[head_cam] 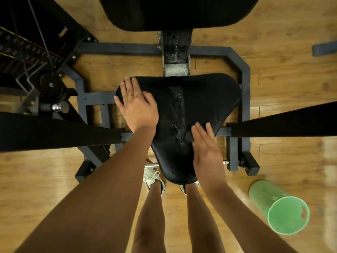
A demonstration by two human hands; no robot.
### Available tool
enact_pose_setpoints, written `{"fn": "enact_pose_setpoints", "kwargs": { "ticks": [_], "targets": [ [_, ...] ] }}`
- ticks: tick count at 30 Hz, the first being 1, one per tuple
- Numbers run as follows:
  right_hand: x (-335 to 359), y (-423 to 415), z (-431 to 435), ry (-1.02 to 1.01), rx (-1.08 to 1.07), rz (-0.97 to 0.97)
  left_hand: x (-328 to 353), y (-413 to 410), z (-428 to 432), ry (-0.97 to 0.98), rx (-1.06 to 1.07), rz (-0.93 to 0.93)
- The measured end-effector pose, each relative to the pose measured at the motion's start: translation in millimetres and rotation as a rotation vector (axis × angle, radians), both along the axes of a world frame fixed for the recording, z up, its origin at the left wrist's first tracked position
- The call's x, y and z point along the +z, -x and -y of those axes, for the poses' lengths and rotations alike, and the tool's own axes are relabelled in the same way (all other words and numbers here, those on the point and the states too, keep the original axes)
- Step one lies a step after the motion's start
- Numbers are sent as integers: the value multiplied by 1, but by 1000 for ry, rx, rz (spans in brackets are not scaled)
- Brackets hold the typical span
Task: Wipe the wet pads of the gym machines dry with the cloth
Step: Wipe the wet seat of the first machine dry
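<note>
The wet streak (177,108) runs 12-to-6 down the pad (209,99), at 10 o'clock from the nearer right hand (206,148); it and the left hand (137,108) lie flat, grips open.

Seat pad (200,99) sat centre on frame (245,84), back pad (178,11) beyond it. Left hand (136,106) lay flat on pad's far-left corner, right hand (206,148) on near-right edge. Weight stack (27,48) far left. Bucket (262,194) lay tipped on floor, near right.
</note>
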State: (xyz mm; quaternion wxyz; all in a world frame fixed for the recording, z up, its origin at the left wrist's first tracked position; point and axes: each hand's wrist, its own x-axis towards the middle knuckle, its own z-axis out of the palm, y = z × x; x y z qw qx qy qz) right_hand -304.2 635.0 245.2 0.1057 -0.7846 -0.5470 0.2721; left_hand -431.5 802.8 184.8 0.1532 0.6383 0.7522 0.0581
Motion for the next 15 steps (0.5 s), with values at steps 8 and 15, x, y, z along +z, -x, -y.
{"fn": "enact_pose_setpoints", "kwargs": {
  "ticks": [8,15],
  "targets": [
    [-57,-25,-162,-70,37,46,-2,0,0,-11,5,-9],
    [-7,-19,-11,-32,142,17,-2,1,0,0,3,1]
  ]
}}
